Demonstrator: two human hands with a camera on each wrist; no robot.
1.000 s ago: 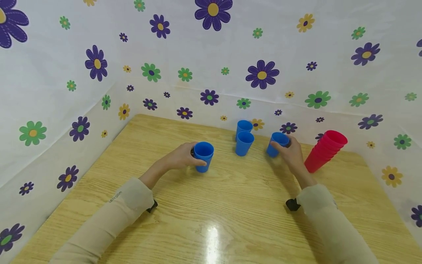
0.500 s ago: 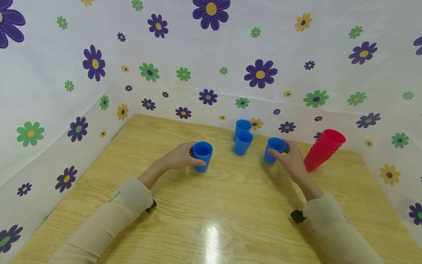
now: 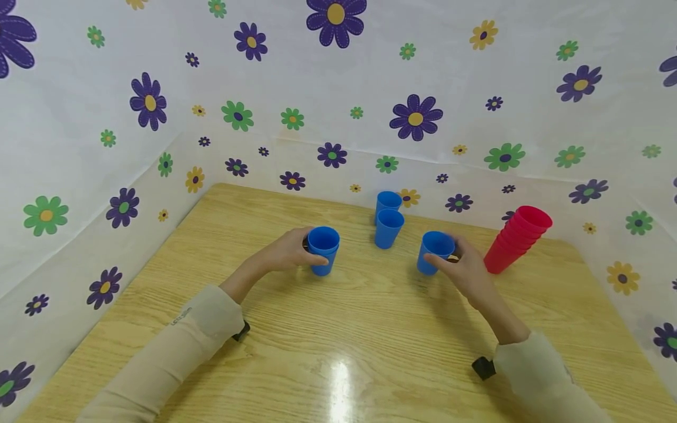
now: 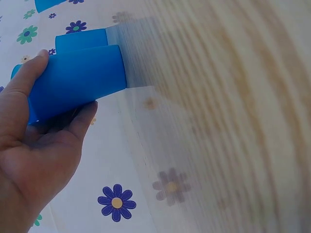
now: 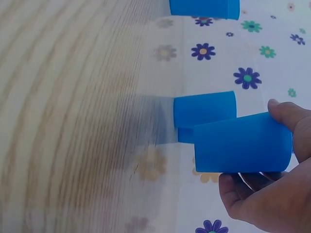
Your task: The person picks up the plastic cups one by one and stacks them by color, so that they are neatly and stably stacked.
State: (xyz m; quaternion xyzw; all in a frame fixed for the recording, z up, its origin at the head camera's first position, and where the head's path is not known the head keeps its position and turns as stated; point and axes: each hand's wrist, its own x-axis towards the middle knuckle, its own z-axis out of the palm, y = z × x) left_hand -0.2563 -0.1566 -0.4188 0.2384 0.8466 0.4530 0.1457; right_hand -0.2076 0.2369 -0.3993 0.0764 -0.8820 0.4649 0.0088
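Observation:
My left hand (image 3: 291, 249) grips two nested blue cups (image 3: 323, 261), thumb across the near side. In the left wrist view these blue cups (image 4: 80, 80) lie between thumb and fingers. My right hand (image 3: 468, 270) holds a single blue cup (image 3: 429, 258) by its side. Seen from the right wrist, that cup (image 5: 243, 145) has its base just off the wooden surface, with the thumb on one side and fingers on the other. Between the hands and farther back stand two more blue cups, the nearer one (image 3: 388, 230) partly covering the rear one (image 3: 388, 200).
A tall stack of red cups (image 3: 517, 241) stands beyond my right hand, leaning outward in the head view. Wooden table (image 3: 317, 335) spreads out in front of me. A white flower-patterned sheet (image 3: 296, 70) rises behind its back and side edges.
My right hand has brought its blue cup toward me and slightly left, away from the back of the table. The left hand stays in place with its nested cups.

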